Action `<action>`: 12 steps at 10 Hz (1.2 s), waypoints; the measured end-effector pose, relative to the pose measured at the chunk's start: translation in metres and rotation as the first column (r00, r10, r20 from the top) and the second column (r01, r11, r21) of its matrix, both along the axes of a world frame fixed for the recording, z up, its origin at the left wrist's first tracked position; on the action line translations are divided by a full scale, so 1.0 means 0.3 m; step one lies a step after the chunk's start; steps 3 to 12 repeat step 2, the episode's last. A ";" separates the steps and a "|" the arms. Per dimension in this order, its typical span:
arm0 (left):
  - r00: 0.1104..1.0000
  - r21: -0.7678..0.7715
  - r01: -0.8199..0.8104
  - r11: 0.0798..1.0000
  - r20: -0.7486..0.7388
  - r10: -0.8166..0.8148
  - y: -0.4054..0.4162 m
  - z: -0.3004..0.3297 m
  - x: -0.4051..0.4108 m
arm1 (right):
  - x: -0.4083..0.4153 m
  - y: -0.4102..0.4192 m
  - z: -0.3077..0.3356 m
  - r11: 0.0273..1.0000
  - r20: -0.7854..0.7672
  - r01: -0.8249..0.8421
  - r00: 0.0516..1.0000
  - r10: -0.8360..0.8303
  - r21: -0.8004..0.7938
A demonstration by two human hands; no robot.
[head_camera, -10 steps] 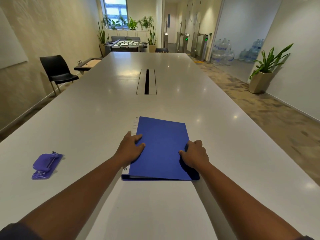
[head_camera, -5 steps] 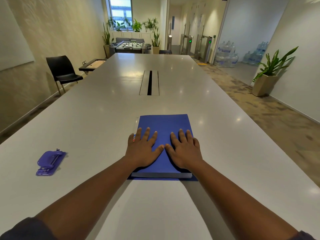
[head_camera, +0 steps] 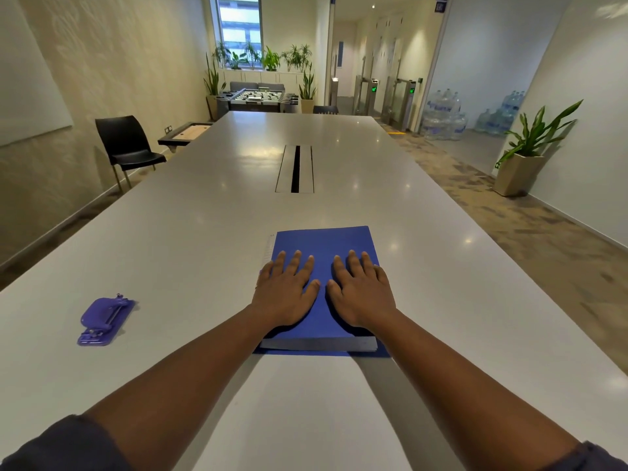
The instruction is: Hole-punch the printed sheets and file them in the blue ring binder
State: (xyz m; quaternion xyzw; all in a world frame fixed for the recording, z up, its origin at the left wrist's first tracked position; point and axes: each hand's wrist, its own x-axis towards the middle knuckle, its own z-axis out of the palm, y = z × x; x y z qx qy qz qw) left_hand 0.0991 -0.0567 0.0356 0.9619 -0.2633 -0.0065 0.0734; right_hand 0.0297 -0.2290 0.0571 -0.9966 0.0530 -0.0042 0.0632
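Blue binder (head_camera: 326, 244) lay closed on the white table (head_camera: 475, 317), directly before the person. The 2 hands, left hand (head_camera: 284, 294) and right hand (head_camera: 361, 294), rested flat on its cover, fingers spread, probably to press it shut over white sheets (head_camera: 268, 249) showing at its left edge. The purple hole punch (head_camera: 106, 321) stood well apart, left.

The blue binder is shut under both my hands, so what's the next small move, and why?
Probably lift both hands away. The left hand and right hand lie flat with straight fingers on the closed cover of the blue binder, a thick stack of sheets showing at its near edge. The purple hole punch sits apart to the left, untouched, so filing looks finished.
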 end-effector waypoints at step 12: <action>0.992 -0.049 0.007 0.999 0.122 -0.001 -0.021 0.052 -0.017 | -0.009 -0.004 0.029 0.999 0.075 -0.029 0.997 0.027 0.023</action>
